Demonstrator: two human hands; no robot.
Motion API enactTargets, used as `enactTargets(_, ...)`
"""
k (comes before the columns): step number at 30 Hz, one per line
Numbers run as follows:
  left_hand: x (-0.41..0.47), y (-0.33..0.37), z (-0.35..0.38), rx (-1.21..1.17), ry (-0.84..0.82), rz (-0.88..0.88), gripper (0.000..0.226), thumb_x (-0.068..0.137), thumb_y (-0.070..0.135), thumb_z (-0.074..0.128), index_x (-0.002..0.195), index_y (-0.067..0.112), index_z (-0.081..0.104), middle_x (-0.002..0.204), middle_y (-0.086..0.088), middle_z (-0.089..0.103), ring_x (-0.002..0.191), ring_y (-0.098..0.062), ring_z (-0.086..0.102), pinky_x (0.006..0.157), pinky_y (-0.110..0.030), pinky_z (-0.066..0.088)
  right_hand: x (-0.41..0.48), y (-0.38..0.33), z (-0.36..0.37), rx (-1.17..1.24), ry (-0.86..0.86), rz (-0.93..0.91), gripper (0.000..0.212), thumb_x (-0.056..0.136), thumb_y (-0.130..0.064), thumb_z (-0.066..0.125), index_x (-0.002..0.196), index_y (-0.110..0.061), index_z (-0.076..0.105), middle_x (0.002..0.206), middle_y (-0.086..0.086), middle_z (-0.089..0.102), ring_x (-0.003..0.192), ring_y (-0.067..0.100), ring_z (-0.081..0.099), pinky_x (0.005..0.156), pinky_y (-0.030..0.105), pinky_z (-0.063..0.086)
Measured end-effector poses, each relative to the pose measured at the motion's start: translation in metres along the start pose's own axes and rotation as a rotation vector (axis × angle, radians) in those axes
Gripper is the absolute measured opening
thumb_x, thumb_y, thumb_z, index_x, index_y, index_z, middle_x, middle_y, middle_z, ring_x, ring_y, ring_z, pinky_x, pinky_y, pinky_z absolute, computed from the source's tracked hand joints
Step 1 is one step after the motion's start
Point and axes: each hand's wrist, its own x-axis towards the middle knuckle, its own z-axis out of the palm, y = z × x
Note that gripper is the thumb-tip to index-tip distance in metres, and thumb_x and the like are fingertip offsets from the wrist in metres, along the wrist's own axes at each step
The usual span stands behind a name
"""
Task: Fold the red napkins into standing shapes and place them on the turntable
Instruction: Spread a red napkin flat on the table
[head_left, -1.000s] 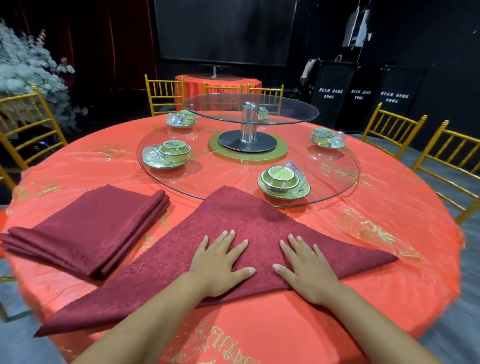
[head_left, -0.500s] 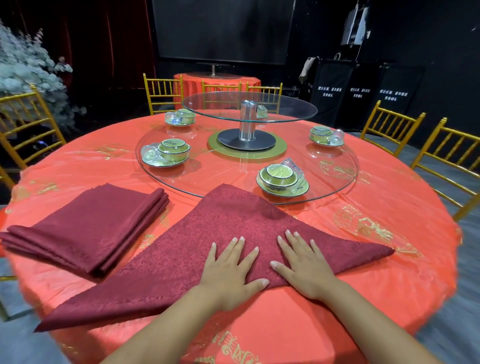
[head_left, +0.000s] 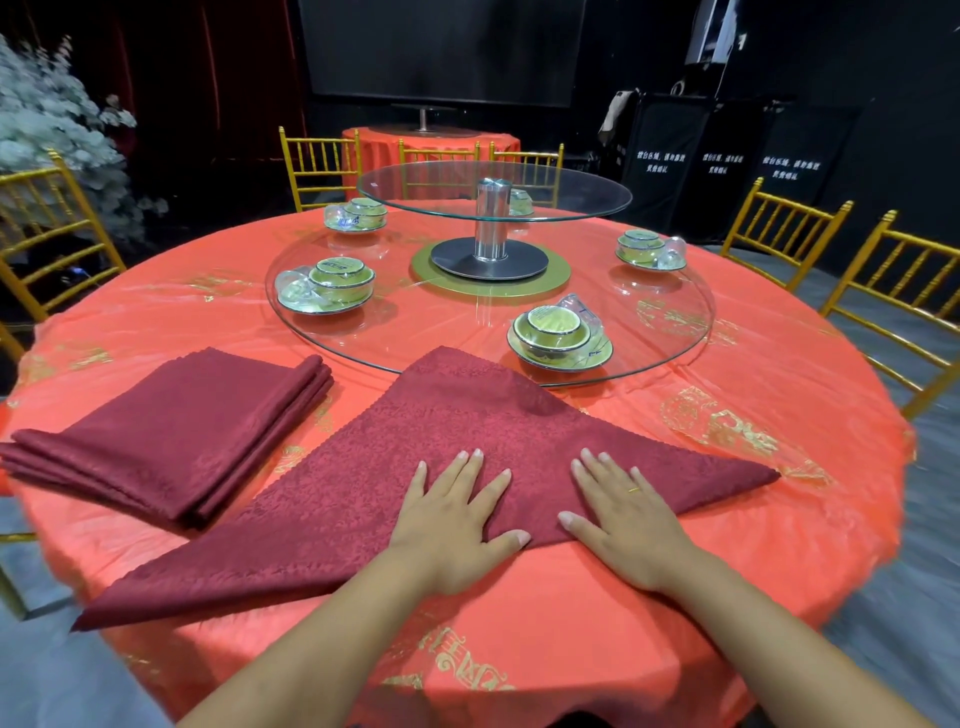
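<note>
Both hands are lying flat with fingers spread, the left hand (head_left: 452, 525) and right hand (head_left: 623, 525) pressing the triangular red napkin (head_left: 358, 493) just before the turntable (head_left: 698, 332). Its far tip is seemingly overlapping the glass rim, so any forward slide is risking a nudge to the nearest bowl set (head_left: 558, 335)

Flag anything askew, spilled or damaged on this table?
Nothing is spilled or damaged. The triangle napkin has its left corner hanging over the table edge, and its apex seems to overlap the turntable rim. The left hand and right hand press it flat.
</note>
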Motion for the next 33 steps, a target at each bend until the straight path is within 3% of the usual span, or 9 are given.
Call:
enactTargets(7,0.000,-0.001,0.001,0.009,0.004,0.002,0.087,0.073,0.082,0.000,0.150,0.042,-0.004,0.160,0.002,-0.013,0.146,-0.013,-0.017,0.116,-0.051,-0.012,-0.012,0.090,-0.011,0.015,-0.061,0.257,0.074,0.094,-0.062,0.020,0.152,-0.021,0.000,0.160,-0.001,-0.009,0.146,0.014,-0.010,0.118,0.037,-0.004)
enactTargets(11,0.000,0.000,0.001,0.010,0.006,0.000,0.087,0.072,0.082,0.000,0.150,0.042,-0.003,0.160,0.002,-0.012,0.146,-0.013,-0.015,0.116,-0.050,-0.011,-0.012,0.093,-0.015,-0.026,-0.057,0.316,0.075,0.095,-0.062,0.019,0.152,-0.017,0.003,0.160,0.002,-0.007,0.147,0.017,-0.008,0.118,0.039,-0.003)
enactTargets(17,0.000,0.000,0.001,-0.002,0.012,-0.001,0.090,0.070,0.083,-0.002,0.150,0.042,-0.003,0.161,0.002,-0.011,0.146,-0.013,-0.015,0.116,-0.051,-0.011,0.000,0.011,-0.015,0.008,0.118,0.130,0.072,0.096,-0.057,0.027,0.152,-0.015,0.010,0.160,0.002,0.000,0.147,0.016,-0.004,0.117,0.036,-0.003)
enactTargets(21,0.000,0.000,0.001,0.001,0.013,0.002,0.086,0.074,0.081,0.003,0.150,0.041,-0.001,0.161,0.002,-0.011,0.146,-0.013,-0.015,0.116,-0.051,-0.011,0.012,-0.042,-0.008,0.099,0.104,0.000,0.071,0.096,-0.054,0.031,0.152,-0.016,0.009,0.160,-0.001,0.000,0.147,0.013,-0.005,0.117,0.033,-0.005)
enactTargets(27,0.000,-0.001,0.002,0.007,0.011,-0.003,0.076,0.084,0.074,0.015,0.150,0.041,0.000,0.161,0.001,-0.011,0.146,-0.012,-0.017,0.115,-0.052,-0.013,0.017,-0.059,0.005,0.123,0.009,0.036,0.067,0.097,-0.053,0.024,0.152,-0.020,0.005,0.160,-0.002,-0.005,0.146,0.012,-0.008,0.116,0.036,-0.007)
enactTargets(33,-0.012,-0.019,-0.003,0.034,-0.004,-0.006,0.083,0.074,0.081,-0.001,0.149,0.045,-0.005,0.160,0.001,-0.016,0.145,-0.013,-0.019,0.114,-0.053,-0.015,0.016,-0.059,0.007,0.104,0.015,0.037,0.069,0.096,-0.056,0.022,0.152,-0.022,0.003,0.160,-0.003,-0.007,0.146,0.011,-0.010,0.117,0.036,-0.007)
